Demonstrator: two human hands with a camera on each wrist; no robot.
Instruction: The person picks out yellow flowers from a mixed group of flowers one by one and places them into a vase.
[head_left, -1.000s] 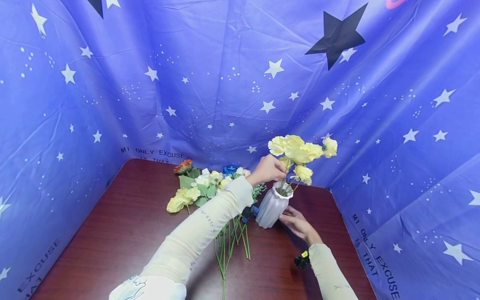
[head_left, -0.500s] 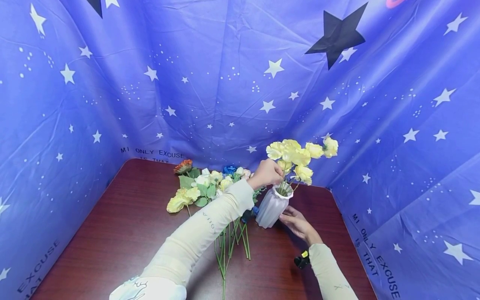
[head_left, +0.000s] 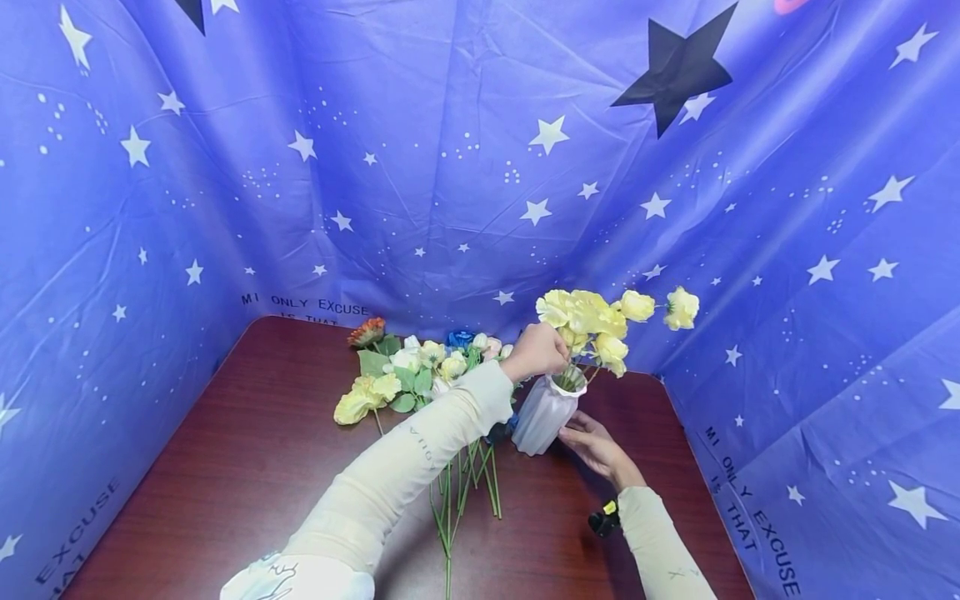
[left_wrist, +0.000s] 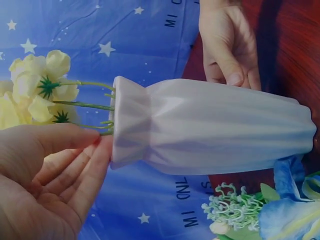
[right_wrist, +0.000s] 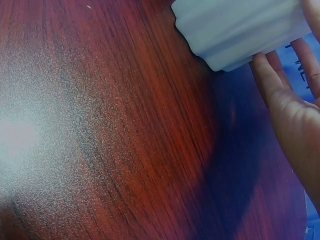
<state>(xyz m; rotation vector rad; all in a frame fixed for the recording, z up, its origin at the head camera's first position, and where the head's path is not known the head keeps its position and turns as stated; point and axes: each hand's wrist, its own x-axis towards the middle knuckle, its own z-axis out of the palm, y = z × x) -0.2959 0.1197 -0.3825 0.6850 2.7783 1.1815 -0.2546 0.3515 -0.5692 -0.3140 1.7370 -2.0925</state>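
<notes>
In the head view a pale ribbed vase (head_left: 546,415) stands on the table with several yellow flowers (head_left: 592,313) in it. My left hand (head_left: 536,350) is at its mouth. In the left wrist view that hand's thumb and fingers pinch a thin green stem (left_wrist: 106,133) right at the vase rim. My right hand (head_left: 594,446) is at the vase's right side, low down. Its extended thumb and fingers touch the wall of the vase, as the right wrist view also shows. The lower ends of the stems are hidden inside the vase.
Loose flowers (head_left: 405,360) in white, yellow and blue lie left of the vase, their green stems (head_left: 448,508) pointing to the near edge. An orange flower (head_left: 367,333) lies at the back. A small black-and-yellow object (head_left: 604,518) is by my right wrist. Starry blue cloth (head_left: 420,192) surrounds the table.
My left hand has moved down toward the vase rim, and the yellow blooms above it sit lower. The rightmost yellow flower has swung outward to the right. My right hand has stayed put.
</notes>
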